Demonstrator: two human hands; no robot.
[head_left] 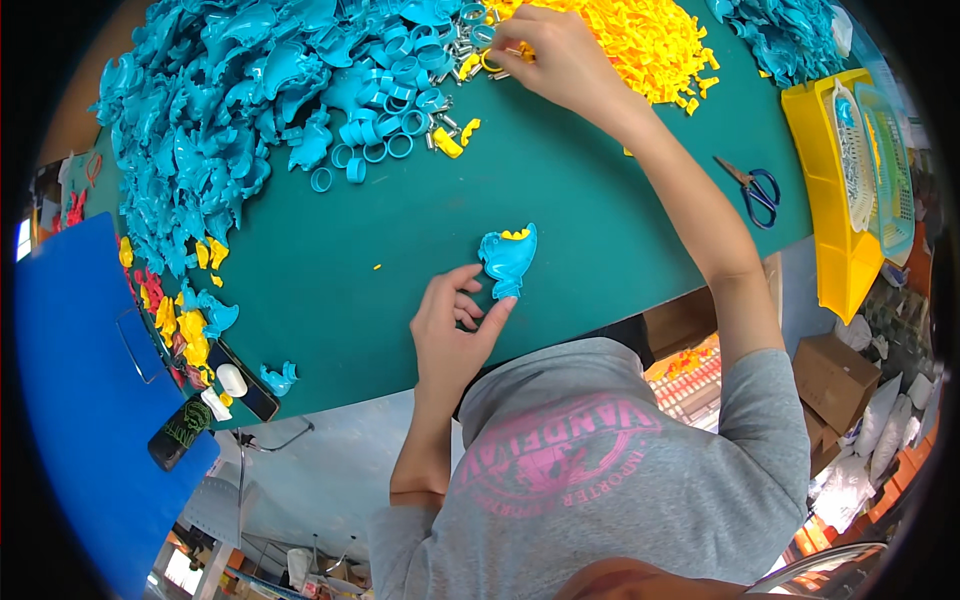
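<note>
Blue molded piece (508, 262) with yellow strip (515, 234) at its top edge: on the green tabletop (360, 250), just right of and slightly beyond the left hand (452, 325). Left fingers part-curled by its left side, thumb tip at its lower end (can't tell if it's actually gripped). Right hand (562, 58) is well apart, farther up the table, fingertips bent together beside small metal parts (463, 50) and the yellow parts pile (650, 50); can't tell whether they pinch anything. Blue rings (398, 100) left of it, scissors (757, 190) right of the forearm.
</note>
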